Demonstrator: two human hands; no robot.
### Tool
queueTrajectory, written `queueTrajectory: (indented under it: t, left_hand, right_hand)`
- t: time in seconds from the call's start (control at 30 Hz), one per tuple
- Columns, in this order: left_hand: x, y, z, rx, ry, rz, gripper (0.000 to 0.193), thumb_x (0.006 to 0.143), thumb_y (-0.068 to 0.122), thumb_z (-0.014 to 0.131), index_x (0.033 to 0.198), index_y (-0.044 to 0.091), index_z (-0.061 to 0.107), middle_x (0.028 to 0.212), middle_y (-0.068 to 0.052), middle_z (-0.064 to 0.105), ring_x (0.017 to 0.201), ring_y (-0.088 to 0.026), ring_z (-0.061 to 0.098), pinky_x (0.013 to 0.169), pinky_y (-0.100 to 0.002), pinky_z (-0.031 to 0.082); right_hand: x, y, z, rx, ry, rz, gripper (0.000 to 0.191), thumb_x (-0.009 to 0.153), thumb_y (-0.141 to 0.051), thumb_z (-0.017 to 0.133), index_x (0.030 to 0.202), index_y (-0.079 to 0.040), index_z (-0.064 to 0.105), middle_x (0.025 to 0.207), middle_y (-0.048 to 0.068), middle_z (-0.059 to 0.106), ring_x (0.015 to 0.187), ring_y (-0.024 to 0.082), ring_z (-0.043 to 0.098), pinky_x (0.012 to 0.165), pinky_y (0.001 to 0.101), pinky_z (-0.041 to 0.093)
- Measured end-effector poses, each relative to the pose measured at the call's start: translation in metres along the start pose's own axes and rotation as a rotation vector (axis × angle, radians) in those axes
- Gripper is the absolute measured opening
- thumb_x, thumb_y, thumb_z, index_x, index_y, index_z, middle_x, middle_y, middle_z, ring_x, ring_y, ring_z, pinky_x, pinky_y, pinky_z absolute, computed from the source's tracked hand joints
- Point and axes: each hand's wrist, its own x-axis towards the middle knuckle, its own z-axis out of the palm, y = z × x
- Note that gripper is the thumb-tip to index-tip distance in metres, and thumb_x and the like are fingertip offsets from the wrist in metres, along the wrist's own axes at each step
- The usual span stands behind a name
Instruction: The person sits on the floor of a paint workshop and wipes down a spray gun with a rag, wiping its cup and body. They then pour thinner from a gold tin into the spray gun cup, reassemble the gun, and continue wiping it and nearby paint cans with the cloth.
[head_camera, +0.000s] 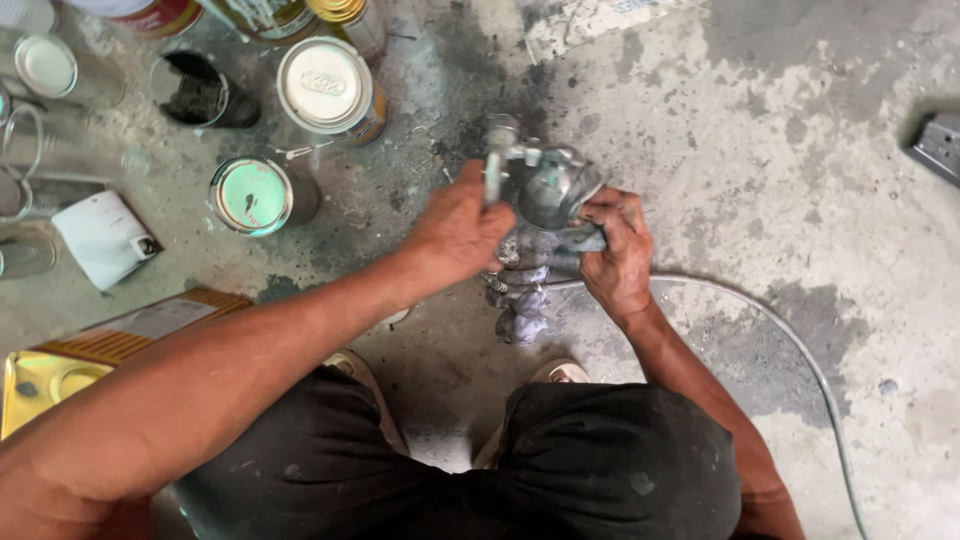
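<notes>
— While the person squatted over the concrete floor (800, 150), what did each hand have?

— The left hand (455, 232) was clenched on the side lever of a grey metal spray gun (545, 185); the right hand (615, 250) was grasping its body from beneath, likely steadying it so the open cup faced up.

— And where was the gun?

— Held just above the floor, over a stained rag (522, 305). A hose (790, 330) trailed right of it.

— The surroundings?

— Left of the gun stood paint cans, one with a mint-green lid (250, 195), another white-lidded (325, 85). The floor looked grimy and paint-blotched
</notes>
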Motion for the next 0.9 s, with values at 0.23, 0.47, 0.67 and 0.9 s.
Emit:
queueTrajectory:
  t: [0.23, 0.47, 0.67, 0.9]
  left_hand:
    - [-0.005, 0.014, -0.003, -0.038, -0.049, -0.061, 0.036, 0.091, 0.011, 0.047, 0.125, -0.001, 0.044, 0.094, -0.009, 0.062, 0.074, -0.02, 0.071, 0.062, -0.037, 0.069]
    - [-0.014, 0.015, -0.001, -0.024, -0.082, -0.061, 0.038, 0.093, 0.013, 0.046, 0.129, 0.0, 0.044, 0.09, -0.011, 0.059, 0.074, -0.019, 0.067, 0.062, -0.038, 0.07]
    - [-0.016, 0.022, -0.001, 0.043, -0.083, -0.005, 0.039, 0.095, 0.017, 0.048, 0.13, 0.0, 0.045, 0.095, -0.013, 0.061, 0.073, -0.019, 0.07, 0.06, -0.035, 0.068]
    - [-0.026, 0.028, 0.004, 0.114, -0.1, -0.054, 0.043, 0.093, 0.018, 0.048, 0.133, 0.002, 0.045, 0.093, -0.014, 0.068, 0.065, -0.022, 0.076, 0.06, -0.037, 0.062]
  right_hand:
    - [-0.006, 0.007, -0.008, 0.239, 0.106, 0.187, 0.033, 0.079, 0.01, 0.061, 0.109, -0.003, 0.067, 0.114, 0.011, 0.068, 0.11, 0.028, 0.067, 0.096, 0.0366, 0.057]
    - [0.004, -0.004, -0.017, 0.171, 0.113, 0.114, 0.019, 0.091, 0.0, 0.077, 0.108, -0.005, 0.071, 0.115, 0.01, 0.071, 0.106, 0.026, 0.066, 0.094, 0.0379, 0.055]
    - [-0.007, -0.001, -0.025, 0.286, 0.157, 0.222, 0.015, 0.095, -0.002, 0.073, 0.109, -0.003, 0.068, 0.116, 0.012, 0.069, 0.107, 0.026, 0.069, 0.092, 0.0362, 0.056]
    - [0.016, 0.002, -0.028, 0.247, 0.134, 0.212, 0.011, 0.099, -0.001, 0.069, 0.108, -0.005, 0.072, 0.114, 0.011, 0.071, 0.103, 0.024, 0.069, 0.089, 0.0345, 0.057]
